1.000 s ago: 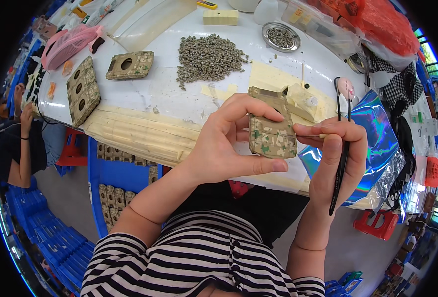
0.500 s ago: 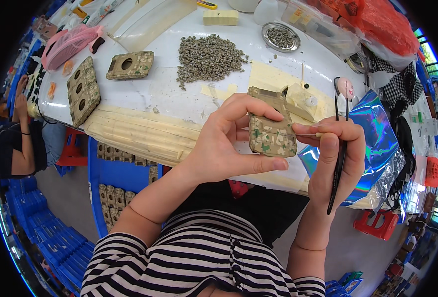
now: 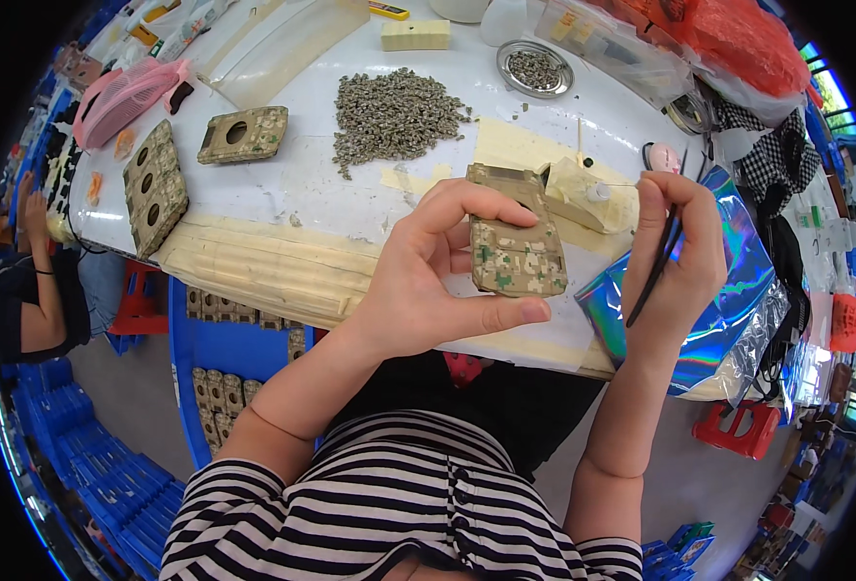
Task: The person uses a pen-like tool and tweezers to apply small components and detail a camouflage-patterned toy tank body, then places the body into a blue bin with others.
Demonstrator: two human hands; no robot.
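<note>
My left hand (image 3: pixel 413 276) grips a camouflage-patterned tank hull model part (image 3: pixel 517 257) by its sides, above the table's near edge. To its right my raised right hand (image 3: pixel 684 247) is closed around black tweezers (image 3: pixel 652 281). The same fingers pinch a thin needle-like stick (image 3: pixel 621 184), whose tip is over a tape-wrapped block (image 3: pixel 578 205) with a small white-topped bottle (image 3: pixel 598 192). A gap separates the stick from the hull part. At the left lie a camouflage part with one round hole (image 3: pixel 265 138) and a longer one with several holes (image 3: pixel 170 184).
A heap of small grey-brown pieces (image 3: pixel 394 116) lies mid-table; a round metal dish (image 3: pixel 501 77) holds more. Shiny blue film (image 3: pixel 733 290) is at the right, a pink mesh item (image 3: pixel 123 102) at the left. Below, a blue crate (image 3: pixel 244 351) holds tan parts. Another person (image 3: pixel 50 290) sits far left.
My right hand has moved up and right, taking the stick away from the hull part toward the bottle. My left hand still holds the part; the whole view has shifted slightly.
</note>
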